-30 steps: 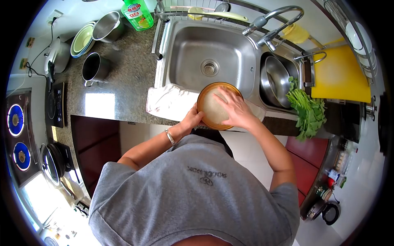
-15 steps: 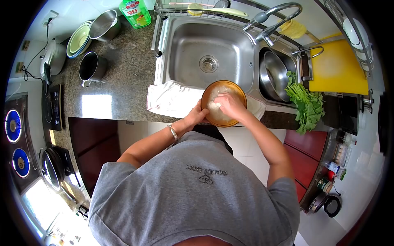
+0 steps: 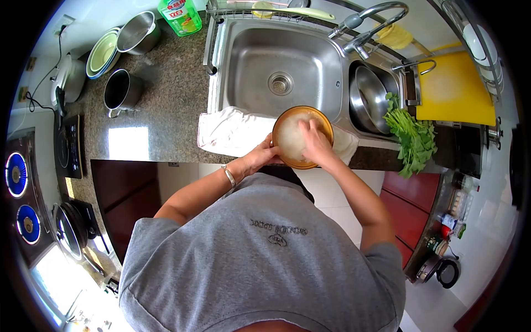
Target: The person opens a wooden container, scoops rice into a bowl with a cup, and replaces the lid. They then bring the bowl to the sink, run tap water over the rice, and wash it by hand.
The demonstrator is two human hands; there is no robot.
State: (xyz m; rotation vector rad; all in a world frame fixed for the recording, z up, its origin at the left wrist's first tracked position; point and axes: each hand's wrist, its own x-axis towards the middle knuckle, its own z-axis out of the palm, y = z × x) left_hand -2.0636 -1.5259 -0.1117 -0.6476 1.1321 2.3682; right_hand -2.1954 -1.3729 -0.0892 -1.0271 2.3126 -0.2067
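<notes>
Left hand (image 3: 259, 157) has the bowl (image 3: 299, 164) pinched at its left edge; right hand (image 3: 316, 146) is inside, half curled, can't tell if it's pinching anything.

We see glossy dark-red cabinet panels (image 3: 124, 191) below a speckled grey-brown stone countertop (image 3: 174, 105), pale tiled flooring (image 3: 337, 193) and a smooth white wall (image 3: 110, 14). Bright white light (image 3: 61, 279) glares at lower left; a white rectangular reflection (image 3: 128, 143) shines on the stone.
</notes>
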